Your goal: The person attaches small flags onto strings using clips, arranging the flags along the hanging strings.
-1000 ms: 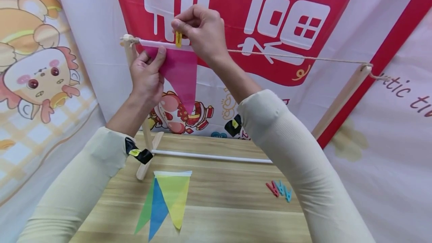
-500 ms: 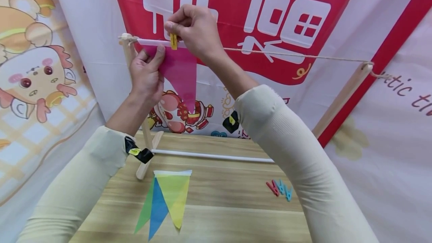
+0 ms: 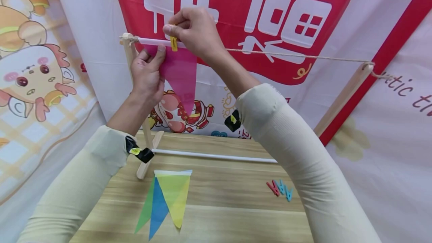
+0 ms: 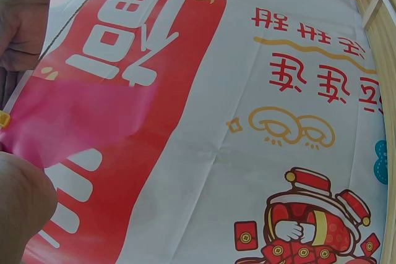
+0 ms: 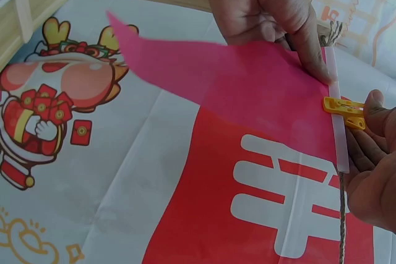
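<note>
A pink triangular pennant (image 3: 183, 70) hangs point down by its white top strip (image 5: 336, 115), at the left end of a twine line (image 3: 280, 54). My left hand (image 3: 147, 72) pinches the pennant near its top left corner, thumb on the front face. Between the thumb and fingers of my right hand (image 3: 201, 33) is a yellow clothespin (image 5: 343, 110), its jaws over the strip near mid-length. The right wrist view shows the thumb on the clothespin's handle end. In the left wrist view the pennant (image 4: 80, 119) covers part of the red print behind.
Wooden posts (image 3: 344, 98) carry the twine, with a white rod (image 3: 216, 156) low between them. On the wooden table (image 3: 236, 220) lie yellow, blue and green pennants (image 3: 173, 194), overlapping. Red and blue clothespins (image 3: 280, 189) lie to the right. A printed cloth (image 3: 233, 18) hangs behind.
My right hand has moved slightly left and down with the yellow clothespin, which now sits lower over the white strip. My left hand and the pennant have stayed nearly still.
</note>
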Tool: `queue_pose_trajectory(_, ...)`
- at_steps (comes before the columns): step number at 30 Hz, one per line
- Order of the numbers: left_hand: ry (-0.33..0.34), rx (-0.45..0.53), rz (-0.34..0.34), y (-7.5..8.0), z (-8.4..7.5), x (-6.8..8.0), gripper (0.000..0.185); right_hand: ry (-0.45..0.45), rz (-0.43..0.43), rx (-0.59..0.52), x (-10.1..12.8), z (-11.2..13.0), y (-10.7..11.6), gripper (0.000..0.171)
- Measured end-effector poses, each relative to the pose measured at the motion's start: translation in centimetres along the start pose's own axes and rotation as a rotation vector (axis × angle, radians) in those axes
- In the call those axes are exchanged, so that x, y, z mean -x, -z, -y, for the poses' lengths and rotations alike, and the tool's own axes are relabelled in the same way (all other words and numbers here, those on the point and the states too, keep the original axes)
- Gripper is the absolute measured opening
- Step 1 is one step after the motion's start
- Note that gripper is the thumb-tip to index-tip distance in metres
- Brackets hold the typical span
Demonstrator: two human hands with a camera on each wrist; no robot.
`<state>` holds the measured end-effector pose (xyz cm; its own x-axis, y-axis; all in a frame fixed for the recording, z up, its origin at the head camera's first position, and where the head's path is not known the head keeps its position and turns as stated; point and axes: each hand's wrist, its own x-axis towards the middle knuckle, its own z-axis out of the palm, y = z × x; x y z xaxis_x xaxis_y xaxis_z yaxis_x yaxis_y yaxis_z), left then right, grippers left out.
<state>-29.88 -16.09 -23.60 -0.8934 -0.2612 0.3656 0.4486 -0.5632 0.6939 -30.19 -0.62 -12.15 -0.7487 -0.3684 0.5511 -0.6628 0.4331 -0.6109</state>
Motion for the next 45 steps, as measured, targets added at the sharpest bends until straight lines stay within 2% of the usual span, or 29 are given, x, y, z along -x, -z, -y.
queue_pose_trajectory(8, 0.003, -0.011, 0.005, 0.0, 0.1, 0.1, 0.046, -0.007, 0.048, 0.015, 0.0, -0.2, 0.3, 0.03)
queue_pose_trajectory(16, -0.005, 0.028, 0.025, 0.0, 0.3, 0.1, 0.047, -0.026, 0.065, 0.018, 0.1, -0.3, 0.4, 0.033)
queue_pose_trajectory(26, -0.019, 0.015, 0.04, 0.1, 0.4, 0.2, 0.048, -0.029, 0.086, 0.022, 0.3, -0.5, 1.0, 0.038)
queue_pose_trajectory(37, -0.022, 0.044, 0.066, 0.2, 0.7, 0.2, 0.047, -0.008, 0.067, 0.046, 0.8, -0.6, 1.7, 0.033)
queue_pose_trajectory(41, -0.027, 0.035, 0.09, 0.4, 0.9, 0.2, 0.046, -0.003, 0.064, 0.064, 1.2, -0.8, 1.9, 0.035)
queue_pose_trajectory(45, -0.026, -0.027, 0.105, 0.7, 1.0, 0.3, 0.047, -0.003, 0.064, 0.077, 1.6, -1.0, 2.3, 0.038)
